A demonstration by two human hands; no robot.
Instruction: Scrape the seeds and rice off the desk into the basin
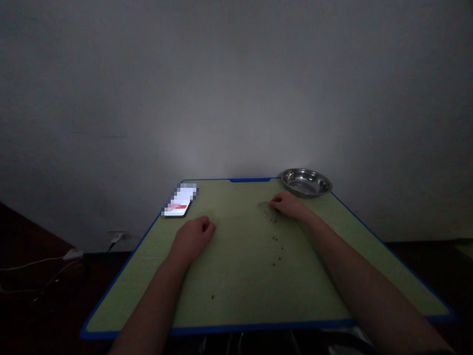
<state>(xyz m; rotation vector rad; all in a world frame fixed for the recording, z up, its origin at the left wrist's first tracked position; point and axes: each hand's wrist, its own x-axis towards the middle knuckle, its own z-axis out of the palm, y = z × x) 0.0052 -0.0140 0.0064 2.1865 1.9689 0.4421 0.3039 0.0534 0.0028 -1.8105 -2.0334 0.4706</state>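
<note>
The right hand [287,204] had its fingertips bent together at the upper right part of a clear flat piece [264,211], which lay on the green table [236,291] and reached out leftward and nearer from under them; whether they gripped it or merely touched it could not be told; the left hand [192,239] rested loosely clenched, well apart from the piece; small dark specks [280,259] lay scattered nearer the person.

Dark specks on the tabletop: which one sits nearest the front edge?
The lone speck, well to the left; the other specks lie loosely grouped farther back, nearer the right hand.
</note>
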